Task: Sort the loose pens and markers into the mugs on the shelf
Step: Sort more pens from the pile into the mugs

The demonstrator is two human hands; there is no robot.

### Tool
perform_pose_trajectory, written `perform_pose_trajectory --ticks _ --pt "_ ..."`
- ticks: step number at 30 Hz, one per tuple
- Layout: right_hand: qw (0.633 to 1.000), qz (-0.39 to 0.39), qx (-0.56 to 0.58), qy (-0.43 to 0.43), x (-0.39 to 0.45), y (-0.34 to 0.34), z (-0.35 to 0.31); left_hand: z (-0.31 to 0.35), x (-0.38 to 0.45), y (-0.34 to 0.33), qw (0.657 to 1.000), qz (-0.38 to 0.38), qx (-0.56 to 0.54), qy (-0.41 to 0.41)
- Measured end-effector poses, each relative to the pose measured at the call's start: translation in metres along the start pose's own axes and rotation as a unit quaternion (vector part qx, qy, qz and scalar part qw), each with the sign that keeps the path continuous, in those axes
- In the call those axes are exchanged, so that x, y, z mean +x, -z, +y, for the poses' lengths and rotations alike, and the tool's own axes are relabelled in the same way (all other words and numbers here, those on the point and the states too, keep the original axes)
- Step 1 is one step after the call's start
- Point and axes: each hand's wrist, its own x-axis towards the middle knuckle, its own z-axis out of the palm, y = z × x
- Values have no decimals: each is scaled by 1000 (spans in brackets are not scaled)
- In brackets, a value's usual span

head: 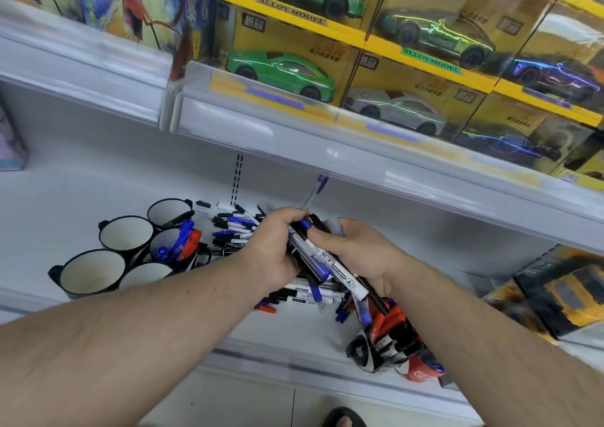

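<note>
On the white lower shelf (98, 181) | bundle of black-and-white, blue-capped markers (313, 256) above loose pile, grasped by left hand (271, 250) and right hand (356, 253) | black enamel mugs (125, 235) left | risk: crowded bundle may slip, spilling markers.

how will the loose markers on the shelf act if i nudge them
The markers look round-barrelled and smooth, so they would probably roll or slide on the shelf. They seem stiff and light. Lying criss-crossed, one nudged marker would likely shift its neighbours.
</note>
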Motion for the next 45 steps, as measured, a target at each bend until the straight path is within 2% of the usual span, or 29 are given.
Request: perform_pose_trajectory --ticks 15,21,30,32,34,37,40,45 --pt "996 -3 65 -55 -14 -4 3 5 -5 -4 1000 28 -2 -11" --pt "996 3 76 -55 -14 -5 0 11 3 -2 992 71 -98 -23" --pt "996 -45 56 -42 -27 21 -11 40 14 23 985 108 -117 -60" --pt "992 -18 108 -61 -28 32 -8 47 18 36 990 110 -65 -61" --pt "977 37 188 -90 -22 38 1 46 18 41 993 94 45 -50" --pt "955 74 256 -127 -12 37 9 31 14 34 982 53 170 -54" --pt "953 32 264 -144 -10 24 10 19 8 22 971 27 225 -82" --pt "976 -38 169 -134 -7 9 9 14 8 12 965 26 230 -122"
